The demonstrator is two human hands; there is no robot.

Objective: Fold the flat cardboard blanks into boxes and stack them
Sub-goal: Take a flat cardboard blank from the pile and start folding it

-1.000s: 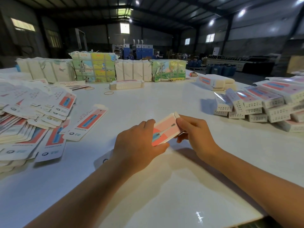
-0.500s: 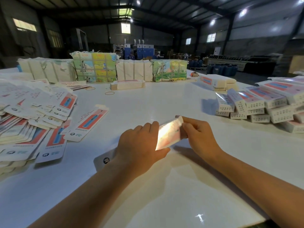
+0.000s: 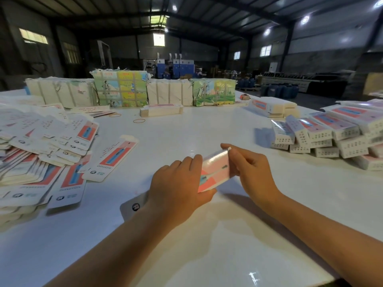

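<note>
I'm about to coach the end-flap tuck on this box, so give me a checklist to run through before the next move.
1. Left hand grips the box: ok.
2. Right hand fingers at the box's far end flap: ok.
3. Flap fully tucked: cannot tell.
4. Near end closed: cannot tell, hidden by the left hand.
5. Stack of finished boxes on the right side of the table: ok.
6. Flat blanks on the left side of the table: ok.

One head-worn wide-angle view looks forward and down, close over the white table (image 3: 207,129).
</note>
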